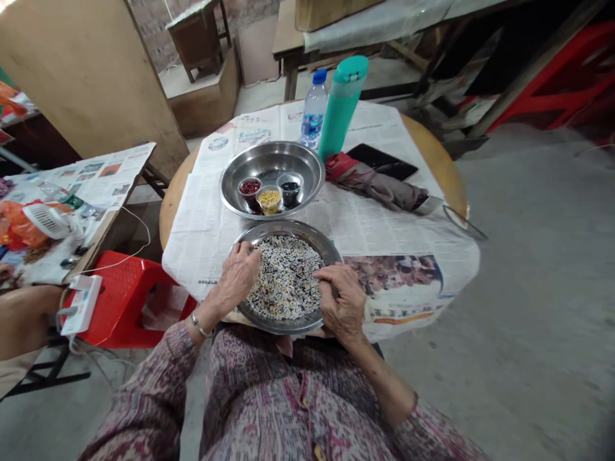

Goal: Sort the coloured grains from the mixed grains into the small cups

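Now, round tabletop under newspaper, near-edge steel tray of mixed grains, behind it a second tray with three small cups. Left hand flat on the grains, fingers loosely spread; right hand curled over the rim, holding nothing. Loose, light, slippery stuff, probably best pinched singly at fingertips.

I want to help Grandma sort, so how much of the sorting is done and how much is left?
Some is done: three small cups in the far metal bowl already hold red, yellow and dark grains. In hand now: the left hand and right hand are both in the near metal plate, fingers on the mixed grains. Left: most of it, since that pile looks large and mixed.
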The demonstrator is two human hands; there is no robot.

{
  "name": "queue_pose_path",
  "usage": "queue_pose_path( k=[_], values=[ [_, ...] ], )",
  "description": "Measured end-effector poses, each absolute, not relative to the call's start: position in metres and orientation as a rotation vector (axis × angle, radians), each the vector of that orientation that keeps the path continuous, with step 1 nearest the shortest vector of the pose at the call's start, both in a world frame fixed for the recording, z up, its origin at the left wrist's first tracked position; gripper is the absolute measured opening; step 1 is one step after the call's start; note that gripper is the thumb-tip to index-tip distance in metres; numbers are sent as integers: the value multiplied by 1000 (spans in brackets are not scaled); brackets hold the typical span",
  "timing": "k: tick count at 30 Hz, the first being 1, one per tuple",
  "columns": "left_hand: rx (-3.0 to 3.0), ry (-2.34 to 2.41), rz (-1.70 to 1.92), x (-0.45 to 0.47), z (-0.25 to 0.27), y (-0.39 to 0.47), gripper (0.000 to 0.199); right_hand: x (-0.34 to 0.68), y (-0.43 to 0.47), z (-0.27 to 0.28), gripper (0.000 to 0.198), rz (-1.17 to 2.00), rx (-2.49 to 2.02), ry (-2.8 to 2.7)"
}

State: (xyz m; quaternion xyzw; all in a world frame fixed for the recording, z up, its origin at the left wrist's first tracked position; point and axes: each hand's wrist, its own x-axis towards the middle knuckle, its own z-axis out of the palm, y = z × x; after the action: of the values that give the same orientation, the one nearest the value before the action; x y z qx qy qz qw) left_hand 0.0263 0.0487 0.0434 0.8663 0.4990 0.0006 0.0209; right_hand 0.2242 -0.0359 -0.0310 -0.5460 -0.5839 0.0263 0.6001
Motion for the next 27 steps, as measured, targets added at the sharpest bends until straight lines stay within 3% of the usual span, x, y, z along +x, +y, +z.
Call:
queue_pose_path(
  k=[2,5,7,12,20,27],
  values=[
    [2656,1518,-26,17,49,35,27,225,-36,-31,19,59,-1258,-1360],
    [2617,1398,-91,9,57,17,56,225,-36,-31,19,61,-1250,-1366],
    [2574,1311,-155,6,58,9,62,225,-36,-31,19,61,-1250,-1364],
    [2453,1110,16,11,44,4,30,225,-36,-31,20,52,-1256,-1366],
    [2078,1149,481,72,22,34,16,224,-36,-30,21,44,-1263,-1367],
    [2169,1112,780,76,29,57,22,224,-35,-29,19,49,-1269,-1364]
  ],
)
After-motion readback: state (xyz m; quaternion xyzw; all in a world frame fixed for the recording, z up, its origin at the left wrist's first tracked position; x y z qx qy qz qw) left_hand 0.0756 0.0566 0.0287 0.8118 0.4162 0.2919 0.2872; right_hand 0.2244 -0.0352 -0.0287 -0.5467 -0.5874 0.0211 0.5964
